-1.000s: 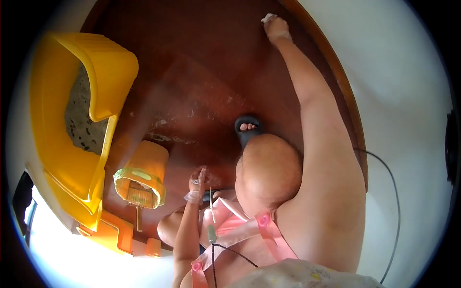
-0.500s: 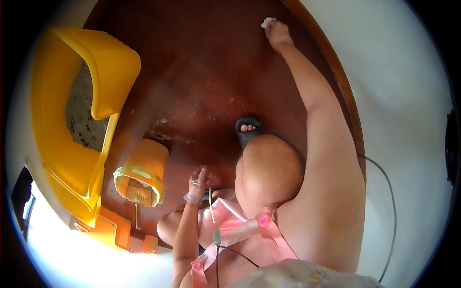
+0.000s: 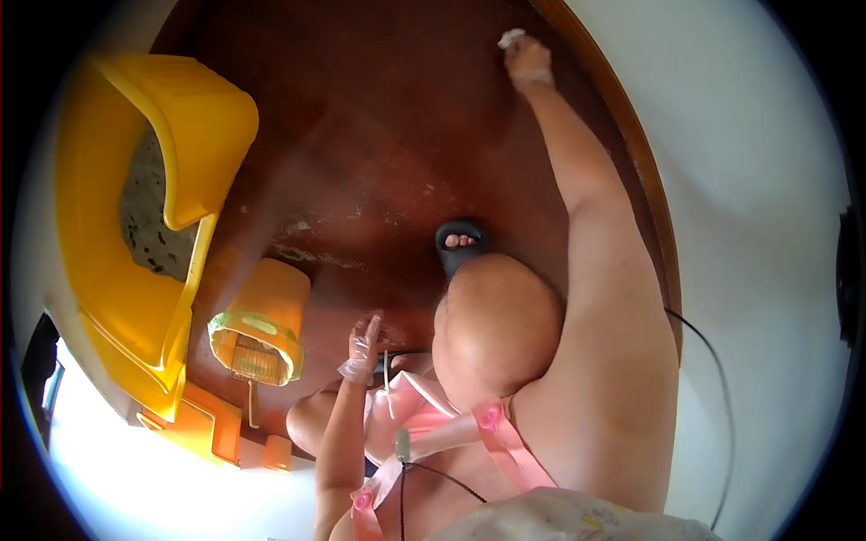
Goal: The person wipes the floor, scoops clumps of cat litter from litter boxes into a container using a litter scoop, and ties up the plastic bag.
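My right hand, in a thin clear glove, reaches far forward and is closed on a crumpled white tissue. The tissue is against the dark reddish-brown floor, near the curved wooden skirting. My left hand, also in a clear plastic glove, is held low beside my leg with its fingers stretched out, and nothing shows in it. Left of it is an orange bin with a pale green liner round its rim. A slotted scoop sits at its mouth, handle sticking out.
A tall yellow litter box with grey litter and dark bits stands at left. Orange plastic pieces lie below it. Whitish smears mark the floor by my sandalled foot. A dark cable runs along the white wall.
My right hand has shifted slightly rightward over the floor with the tissue. The rest of the view has moved a little left; my left hand stays beside my leg.
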